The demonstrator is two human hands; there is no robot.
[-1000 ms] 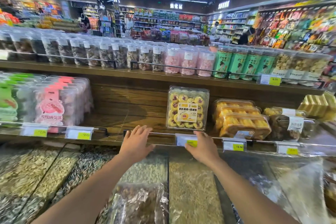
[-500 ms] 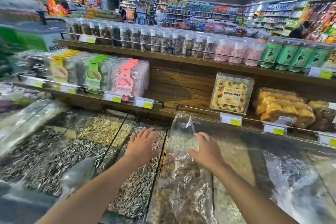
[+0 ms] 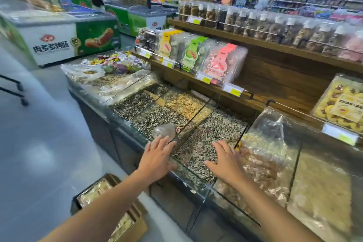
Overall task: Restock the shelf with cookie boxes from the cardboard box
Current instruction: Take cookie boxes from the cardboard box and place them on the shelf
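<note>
Down on the floor, below and left of both hands, sits the cardboard box [image 3: 137, 228], its long side running toward the viewer, cookie boxes [image 3: 94, 192] lying flat inside. The left hand [image 3: 157, 159] is nearer to it than the right hand [image 3: 225, 161]. Both hover over the seed bins [image 3: 194, 186], fingers spread and holding nothing. The shelf [image 3: 251, 102] lies up to the right.

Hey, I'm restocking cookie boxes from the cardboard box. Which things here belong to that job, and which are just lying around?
For the job: cardboard box, cookie boxes inside it, cookie box already placed, shelf, left hand, right hand.

Just around: sunflower seeds, scoop, freezer, jars.
</note>
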